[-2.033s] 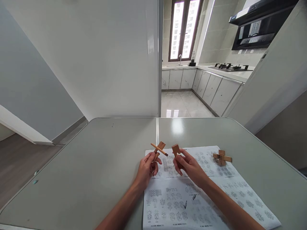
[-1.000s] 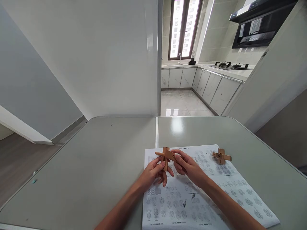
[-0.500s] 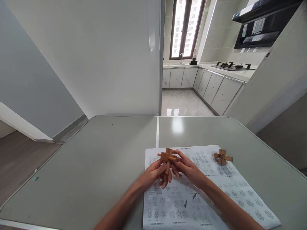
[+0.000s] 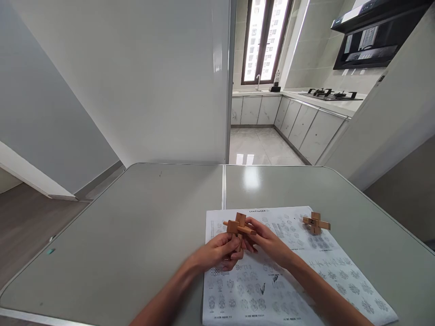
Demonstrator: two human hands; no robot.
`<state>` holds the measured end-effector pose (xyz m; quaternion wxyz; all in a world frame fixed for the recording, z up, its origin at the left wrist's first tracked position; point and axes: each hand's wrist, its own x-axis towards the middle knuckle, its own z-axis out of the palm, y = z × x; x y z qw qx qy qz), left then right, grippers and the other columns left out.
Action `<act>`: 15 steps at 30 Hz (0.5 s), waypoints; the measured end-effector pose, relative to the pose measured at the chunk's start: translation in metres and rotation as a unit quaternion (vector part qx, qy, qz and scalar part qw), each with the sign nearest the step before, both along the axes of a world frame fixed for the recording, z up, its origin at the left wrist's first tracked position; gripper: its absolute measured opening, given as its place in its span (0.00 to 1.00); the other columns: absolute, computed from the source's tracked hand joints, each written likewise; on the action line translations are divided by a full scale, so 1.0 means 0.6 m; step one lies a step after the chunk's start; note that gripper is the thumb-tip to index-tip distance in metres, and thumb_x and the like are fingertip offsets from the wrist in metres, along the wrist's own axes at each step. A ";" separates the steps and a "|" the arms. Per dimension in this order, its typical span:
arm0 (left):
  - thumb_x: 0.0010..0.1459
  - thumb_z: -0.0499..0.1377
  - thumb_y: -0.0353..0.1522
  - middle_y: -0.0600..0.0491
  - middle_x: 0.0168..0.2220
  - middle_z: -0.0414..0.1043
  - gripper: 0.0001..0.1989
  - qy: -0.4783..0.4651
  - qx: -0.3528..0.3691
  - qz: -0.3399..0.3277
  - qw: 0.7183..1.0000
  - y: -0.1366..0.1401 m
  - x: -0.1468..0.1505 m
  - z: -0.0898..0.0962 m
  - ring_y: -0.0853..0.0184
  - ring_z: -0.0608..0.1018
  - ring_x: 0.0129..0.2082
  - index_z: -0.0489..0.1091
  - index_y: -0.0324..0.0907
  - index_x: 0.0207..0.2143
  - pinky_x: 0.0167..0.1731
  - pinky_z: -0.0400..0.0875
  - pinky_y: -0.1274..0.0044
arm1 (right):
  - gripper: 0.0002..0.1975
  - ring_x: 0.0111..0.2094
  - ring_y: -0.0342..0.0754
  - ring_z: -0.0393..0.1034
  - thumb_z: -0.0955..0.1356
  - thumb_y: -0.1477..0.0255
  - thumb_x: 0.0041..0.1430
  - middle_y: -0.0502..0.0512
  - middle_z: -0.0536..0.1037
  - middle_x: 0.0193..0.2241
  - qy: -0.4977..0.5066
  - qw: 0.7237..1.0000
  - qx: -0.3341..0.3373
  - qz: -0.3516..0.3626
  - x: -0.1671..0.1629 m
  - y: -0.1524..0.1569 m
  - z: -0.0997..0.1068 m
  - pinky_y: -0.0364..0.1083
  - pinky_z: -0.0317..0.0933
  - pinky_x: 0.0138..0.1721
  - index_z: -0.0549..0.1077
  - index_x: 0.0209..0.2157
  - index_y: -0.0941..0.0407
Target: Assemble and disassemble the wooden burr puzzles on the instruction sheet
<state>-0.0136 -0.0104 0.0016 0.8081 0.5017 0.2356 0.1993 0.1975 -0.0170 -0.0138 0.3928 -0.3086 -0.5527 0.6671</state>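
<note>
A wooden interlocking puzzle (image 4: 239,224) of crossed brown pieces is held up over the printed sheet (image 4: 251,280). My left hand (image 4: 226,248) is closed around its lower piece, thumb in front and fingers curled. My right hand (image 4: 267,240) is at the puzzle's right side, fingers bent against it; its fingertips are partly hidden behind the wood. One rounded stick points out toward the lower right of the puzzle. A second wooden puzzle (image 4: 316,222), also cross-shaped, rests on the sheet's upper right edge.
The sheet carries rows of small diagrams and lies on a grey-green table (image 4: 118,244). A small teal bit (image 4: 50,251) lies near the table's left edge. Beyond are a white partition (image 4: 163,81) and a kitchen with a gas stove (image 4: 331,94).
My left fingers have curled in tighter around the puzzle's lower piece. The puzzle has turned slightly, and my right hand has shifted a little at its side.
</note>
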 end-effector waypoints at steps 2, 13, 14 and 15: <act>0.63 0.59 0.53 0.58 0.26 0.62 0.24 0.005 0.032 -0.006 0.999 0.003 -0.003 0.002 0.78 0.62 0.15 0.68 0.40 0.36 0.16 0.57 0.81 | 0.20 0.24 0.42 0.61 0.63 0.51 0.71 0.49 0.72 0.28 -0.003 1.000 0.010 0.005 0.000 -0.001 0.003 0.44 0.56 0.28 0.71 0.46 0.53; 0.61 0.61 0.53 0.49 0.31 0.77 0.26 -0.003 0.016 0.002 1.000 0.011 -0.010 -0.015 0.68 0.81 0.20 0.66 0.39 0.42 0.17 0.71 0.81 | 0.23 0.23 0.42 0.55 0.62 0.49 0.70 0.47 0.65 0.27 -0.047 0.998 0.035 0.012 0.002 0.002 0.000 0.44 0.53 0.28 0.72 0.44 0.55; 0.60 0.62 0.53 0.49 0.30 0.77 0.26 -0.011 0.012 0.004 1.000 0.012 -0.010 -0.018 0.68 0.80 0.20 0.66 0.39 0.42 0.17 0.71 0.82 | 0.23 0.23 0.41 0.55 0.62 0.49 0.70 0.47 0.65 0.27 -0.043 0.998 0.038 0.019 0.003 0.003 -0.001 0.44 0.53 0.28 0.72 0.43 0.55; 0.60 0.63 0.52 0.50 0.30 0.77 0.25 -0.018 0.008 0.007 1.000 0.013 -0.011 -0.020 0.69 0.80 0.19 0.65 0.39 0.41 0.17 0.70 0.82 | 0.22 0.22 0.41 0.54 0.62 0.49 0.70 0.46 0.65 0.27 -0.039 0.998 0.041 0.026 0.003 0.003 -0.001 0.44 0.53 0.28 0.72 0.43 0.55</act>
